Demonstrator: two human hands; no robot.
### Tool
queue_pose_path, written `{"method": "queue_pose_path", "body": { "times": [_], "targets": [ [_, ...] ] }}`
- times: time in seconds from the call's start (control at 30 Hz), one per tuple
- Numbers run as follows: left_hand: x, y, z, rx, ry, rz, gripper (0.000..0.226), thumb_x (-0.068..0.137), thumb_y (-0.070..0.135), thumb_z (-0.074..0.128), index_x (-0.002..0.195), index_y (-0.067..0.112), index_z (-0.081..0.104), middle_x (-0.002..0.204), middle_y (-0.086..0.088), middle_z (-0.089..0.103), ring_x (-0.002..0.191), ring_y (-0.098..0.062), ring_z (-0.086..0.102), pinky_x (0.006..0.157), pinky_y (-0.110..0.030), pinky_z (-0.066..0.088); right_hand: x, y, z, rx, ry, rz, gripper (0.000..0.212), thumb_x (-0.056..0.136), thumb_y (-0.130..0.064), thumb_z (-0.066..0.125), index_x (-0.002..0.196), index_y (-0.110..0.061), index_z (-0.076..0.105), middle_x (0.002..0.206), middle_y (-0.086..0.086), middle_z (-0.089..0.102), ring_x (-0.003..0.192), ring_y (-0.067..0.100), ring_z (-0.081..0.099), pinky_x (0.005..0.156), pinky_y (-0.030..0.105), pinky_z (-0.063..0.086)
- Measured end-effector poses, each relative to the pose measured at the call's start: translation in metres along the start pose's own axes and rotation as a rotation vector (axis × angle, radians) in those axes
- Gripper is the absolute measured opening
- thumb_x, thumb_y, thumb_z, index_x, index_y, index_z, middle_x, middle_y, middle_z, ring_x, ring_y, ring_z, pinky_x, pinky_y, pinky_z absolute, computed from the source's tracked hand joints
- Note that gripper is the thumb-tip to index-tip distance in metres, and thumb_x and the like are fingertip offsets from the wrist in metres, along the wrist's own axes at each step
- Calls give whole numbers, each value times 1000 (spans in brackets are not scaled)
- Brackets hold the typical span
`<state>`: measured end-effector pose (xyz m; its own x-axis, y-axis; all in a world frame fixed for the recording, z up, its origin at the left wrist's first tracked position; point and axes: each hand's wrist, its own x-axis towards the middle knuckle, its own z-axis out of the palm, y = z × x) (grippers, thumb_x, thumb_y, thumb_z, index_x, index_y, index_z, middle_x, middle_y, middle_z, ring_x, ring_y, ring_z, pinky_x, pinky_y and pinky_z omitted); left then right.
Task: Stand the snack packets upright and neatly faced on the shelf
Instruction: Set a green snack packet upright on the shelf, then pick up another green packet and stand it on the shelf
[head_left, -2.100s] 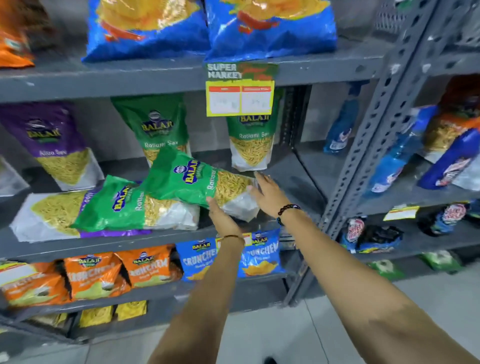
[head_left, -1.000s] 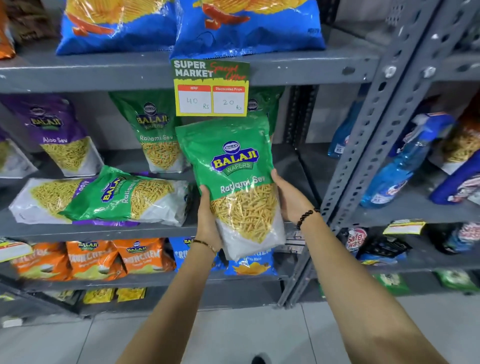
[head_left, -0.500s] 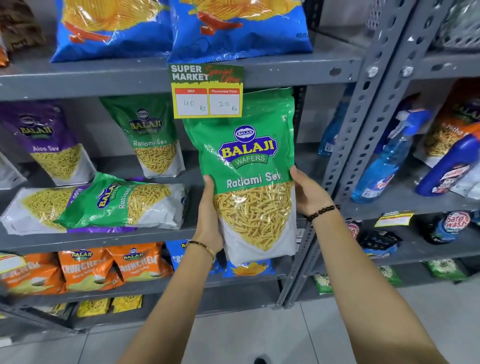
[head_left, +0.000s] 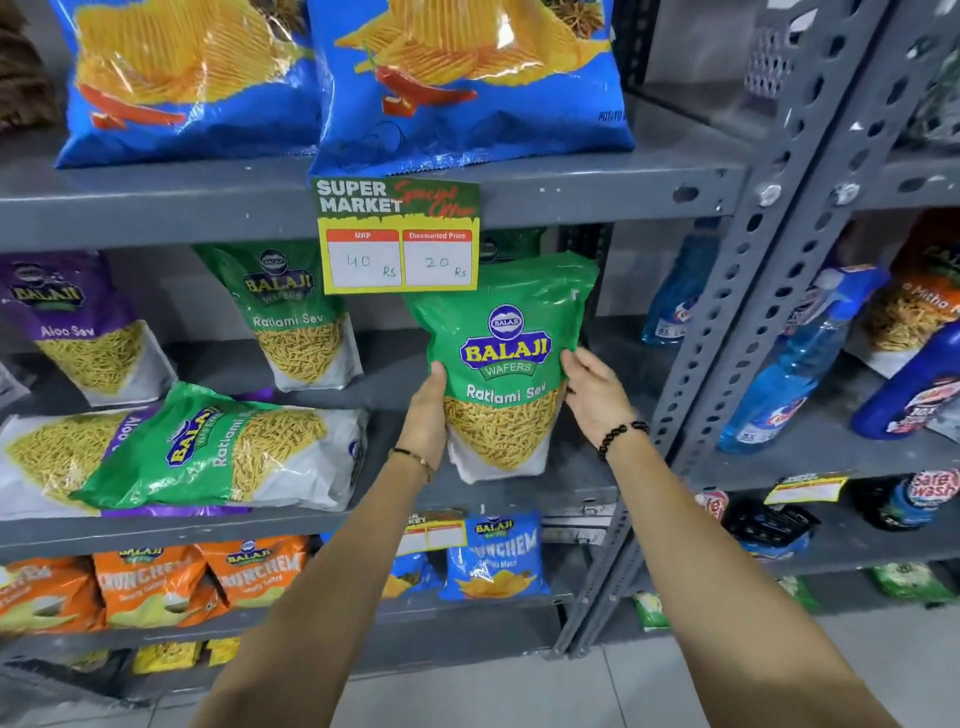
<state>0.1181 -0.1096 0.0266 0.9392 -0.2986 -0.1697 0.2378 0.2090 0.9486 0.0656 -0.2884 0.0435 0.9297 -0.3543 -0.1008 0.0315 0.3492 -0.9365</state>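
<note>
Lifted from the heap half a second before, the green Ratlami Sev packet (head_left: 506, 364) now stood upright at mid-frame on the middle shelf (head_left: 582, 493), left hand (head_left: 427, 415) and right hand (head_left: 595, 397) clamped on its sides. It read "Balaji Wafers". Another Ratlami Sev packet (head_left: 218, 447) lay flat at left. The offer tag (head_left: 397, 236) read "40 Rs", "20 Rs".

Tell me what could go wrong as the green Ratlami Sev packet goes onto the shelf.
1. The held Ratlami Sev packet is gripped only at its sides by the left hand and right hand; set down near the shelf edge, it may tip forward.
2. Its top sits close to the price tag and could snag it.
3. The lying green packet rests on another one and could slide if bumped.
</note>
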Motion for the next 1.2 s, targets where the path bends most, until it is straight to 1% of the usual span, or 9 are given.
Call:
{"method": "queue_pose_path", "body": {
  "times": [0.17, 0.3, 0.4, 0.6, 0.73, 0.87, 0.97, 1.03, 1.2],
  "targets": [
    [27, 6, -2, 13, -15, 105, 35, 100, 23, 30, 126, 8, 50, 120, -7, 59, 100, -13, 60, 102, -37, 43, 21, 2, 1, -97, 88, -87, 26, 92, -9, 48, 86, -23, 68, 84, -15, 72, 86, 9, 63, 93, 34, 47],
    [34, 7, -3, 30, -18, 109, 25, 100, 21, 32, 110, 17, 56, 104, 3, 65, 96, -11, 60, 86, -24, 49, 26, 0, 4, 10, 111, -49, 30, 93, -4, 45, 121, -1, 56, 92, -8, 68, 85, 6, 63, 89, 27, 50],
    [29, 5, -6, 5, 50, 72, 22, 98, 16, 38, 102, 14, 60, 92, 6, 69, 91, -13, 61, 78, -19, 52, 22, 0, 4, 15, 145, 7, 39, 93, -6, 47, 132, -2, 46, 116, 3, 61, 104, 14, 56, 103, 34, 40],
    [-13, -9, -14, -147, 152, -68, 44, 97, 27, 42, 134, 3, 41, 142, -14, 46, 133, -26, 42, 108, -35, 34, 9, 29, 5, 22, 351, 73, 51, 87, -17, 59, 134, -7, 43, 142, 9, 47, 130, 21, 45, 112, 39, 33],
    [-60, -23, -26, -224, 95, -189, 50, 97, 35, 37, 137, 4, 38, 147, -14, 40, 136, -27, 38, 112, -39, 30, -7, 53, 18, 0, 543, 150, 49, 79, -30, 67, 120, -5, 54, 118, 10, 59, 113, 27, 51, 102, 43, 43],
    [-107, -34, -65, -301, 91, -291, 51, 97, 34, 36, 140, 6, 34, 148, -13, 38, 130, -27, 42, 113, -40, 30, -42, 72, 54, -99, 456, 221, 32, 78, -33, 63, 101, -12, 57, 91, 12, 56, 86, 27, 53, 89, 39, 47],
    [-125, -34, -104, -338, 195, -326, 56, 97, 41, 34, 138, 4, 36, 147, -14, 39, 124, -27, 45, 107, -39, 33, -69, 78, 95, -225, 303, 252, 40, 89, -21, 54, 120, 4, 52, 124, 29, 55, 116, 40, 53, 102, 47, 41],
    [-130, -28, -126, -366, 251, -340, 62, 95, 47, 36, 139, 3, 34, 148, -15, 36, 126, -28, 45, 106, -39, 33, -84, 80, 120, -357, 160, 268, 39, 88, -27, 56, 109, 6, 57, 121, 32, 54, 114, 39, 54, 107, 52, 38],
    [-129, -7, -162, -530, 419, -264, 78, 90, 57, 39, 148, 9, 16, 156, -14, 20, 142, -28, 25, 114, -39, 26, -90, 80, 168, -724, -54, 122, 52, 86, -32, 59, 129, -3, 50, 135, 17, 54, 126, 29, 50, 109, 40, 38]
  ]
}}
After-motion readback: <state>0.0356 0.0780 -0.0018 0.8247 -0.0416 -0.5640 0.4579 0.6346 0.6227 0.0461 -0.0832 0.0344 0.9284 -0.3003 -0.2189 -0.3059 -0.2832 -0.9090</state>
